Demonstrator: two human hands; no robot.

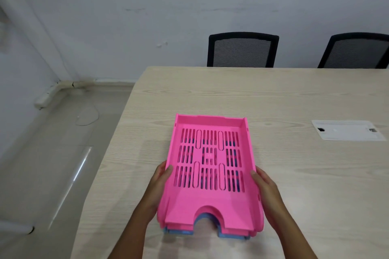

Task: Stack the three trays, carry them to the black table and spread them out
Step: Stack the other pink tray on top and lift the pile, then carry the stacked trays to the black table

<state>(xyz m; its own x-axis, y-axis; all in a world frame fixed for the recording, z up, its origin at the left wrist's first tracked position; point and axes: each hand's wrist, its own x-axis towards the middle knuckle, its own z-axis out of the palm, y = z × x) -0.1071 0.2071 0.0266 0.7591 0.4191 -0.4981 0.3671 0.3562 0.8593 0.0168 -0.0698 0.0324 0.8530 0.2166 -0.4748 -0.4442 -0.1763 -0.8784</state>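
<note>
A stack of slotted plastic trays sits on the light wooden table (294, 94), near its front left corner. The top tray (190, 208) is pink; a blue tray (183, 233) shows under its front edge and through the slots. My left hand (161, 181) grips the stack's left wall, thumb on the rim. My right hand (264, 185) grips the right wall the same way. Whether the stack rests on the table or is lifted off it I cannot tell. No black table is in view.
Two black mesh-backed chairs (242, 49) (355, 51) stand behind the table's far edge. A white cable hatch (347, 130) is set into the tabletop at right. Grey floor (52, 164) lies to the left, with a white wall behind.
</note>
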